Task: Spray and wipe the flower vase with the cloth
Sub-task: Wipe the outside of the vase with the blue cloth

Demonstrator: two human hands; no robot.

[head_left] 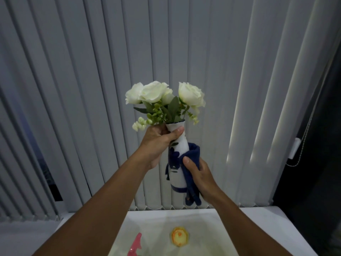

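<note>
I hold a white flower vase (178, 173) with dark blue painted marks up in the air in front of the blinds. White roses (156, 93) with green leaves stick out of its top. My left hand (158, 143) is closed around the vase's neck just under the rim. My right hand (200, 174) presses a dark blue cloth (191, 157) against the right side of the vase's body, and the cloth hangs down past the base. The pink top of a spray bottle (136, 243) shows at the bottom edge, on the table below.
Grey-white vertical blinds (92, 89) fill the background, with their cord and a white clip (295, 147) at the right. Below is a white table (258, 215) with a pale cloth bearing a yellow round print (179, 236).
</note>
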